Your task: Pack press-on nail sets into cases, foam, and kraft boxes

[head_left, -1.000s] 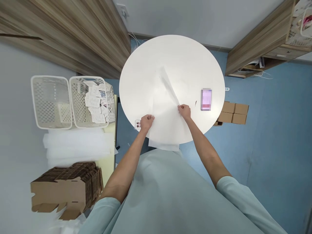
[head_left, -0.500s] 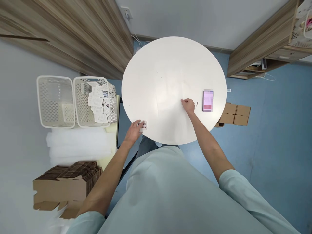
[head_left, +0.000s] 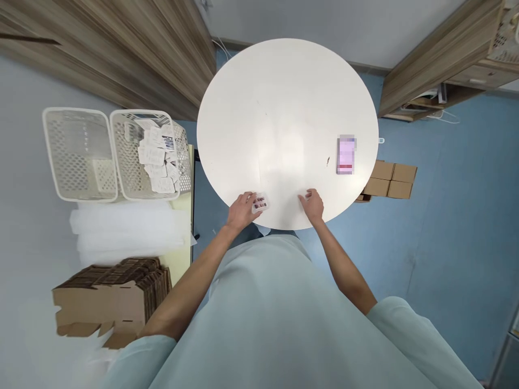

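Clasped by left hand (head_left: 242, 209): small box (head_left: 260, 203) of dark pieces, lower middle of frame, at table's (head_left: 239, 108) edge | right hand (head_left: 312, 206): empty, fingers apart | done: box in hand | not yet: box covered

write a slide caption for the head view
Left hand holds a small clear case at a white table, right hand nearby.

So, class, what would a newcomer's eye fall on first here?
The big white table stands out first, at upper centre. By its near edge, the left hand holds a small dark-spotted clear case. A pixelated pink screen lies toward the table's right side.
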Action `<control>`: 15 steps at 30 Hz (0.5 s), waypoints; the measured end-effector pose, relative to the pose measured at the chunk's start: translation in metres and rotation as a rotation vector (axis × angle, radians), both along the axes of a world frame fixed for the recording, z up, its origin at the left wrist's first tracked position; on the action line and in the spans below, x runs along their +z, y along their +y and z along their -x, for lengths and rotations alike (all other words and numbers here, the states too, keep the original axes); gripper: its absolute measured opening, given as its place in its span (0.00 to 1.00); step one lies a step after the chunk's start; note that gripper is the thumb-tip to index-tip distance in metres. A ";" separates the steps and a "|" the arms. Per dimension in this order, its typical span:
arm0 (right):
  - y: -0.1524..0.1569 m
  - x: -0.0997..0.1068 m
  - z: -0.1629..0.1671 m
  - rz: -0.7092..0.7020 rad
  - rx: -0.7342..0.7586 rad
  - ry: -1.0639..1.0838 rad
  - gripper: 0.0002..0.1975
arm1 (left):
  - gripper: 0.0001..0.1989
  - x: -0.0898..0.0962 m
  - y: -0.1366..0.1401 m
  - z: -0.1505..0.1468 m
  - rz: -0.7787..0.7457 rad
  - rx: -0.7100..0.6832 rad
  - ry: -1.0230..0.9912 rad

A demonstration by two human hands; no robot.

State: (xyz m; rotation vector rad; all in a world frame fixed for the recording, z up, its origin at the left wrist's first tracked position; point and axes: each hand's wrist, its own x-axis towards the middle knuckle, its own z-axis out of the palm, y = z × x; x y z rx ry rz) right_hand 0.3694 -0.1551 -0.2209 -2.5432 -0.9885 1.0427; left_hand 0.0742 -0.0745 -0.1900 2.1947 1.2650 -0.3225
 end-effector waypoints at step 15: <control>-0.058 -0.010 0.032 0.049 -0.027 -0.045 0.06 | 0.33 -0.024 -0.039 -0.059 0.014 -0.224 -0.001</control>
